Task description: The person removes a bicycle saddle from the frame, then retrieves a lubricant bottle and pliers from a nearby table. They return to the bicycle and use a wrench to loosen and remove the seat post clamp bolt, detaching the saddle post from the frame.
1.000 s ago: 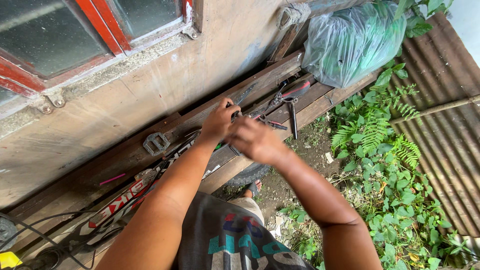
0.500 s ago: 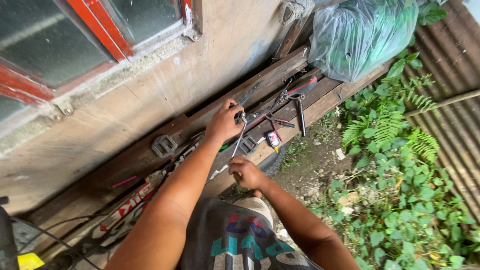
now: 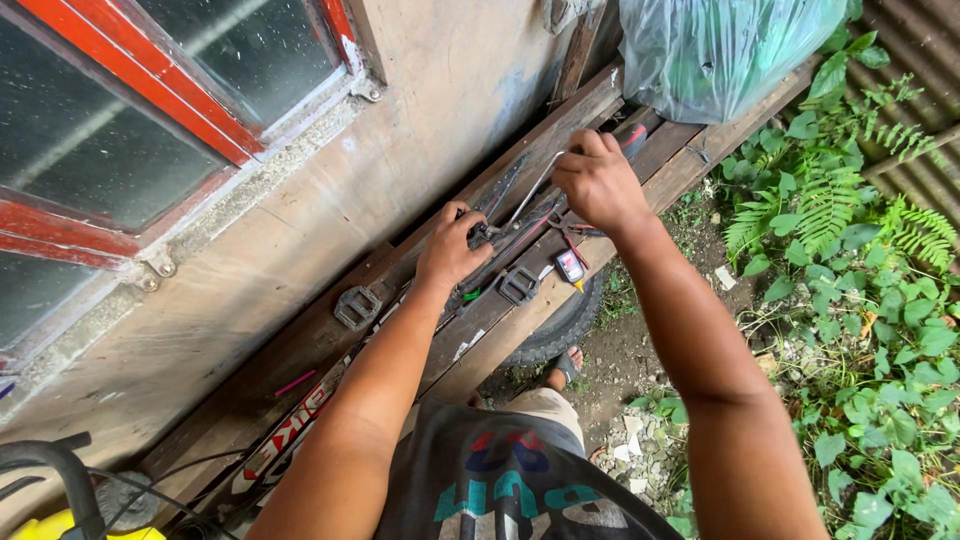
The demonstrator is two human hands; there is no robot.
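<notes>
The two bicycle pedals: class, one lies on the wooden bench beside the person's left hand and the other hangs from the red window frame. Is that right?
Not quite. The head view shows no pedal on the red window frame. Both bicycle pedals lie on the wooden bench: one to the left of the left hand, the other just to its right, below the right hand.

Plastic bag [image 3: 725, 50]: translucent, greenish, bulging, set at the bench's far end.
Small screened device [image 3: 570, 267]: red-and-black, rectangular, laid at the bench edge.
Frame decal [image 3: 285, 435]: white and red, elongated.
</notes>
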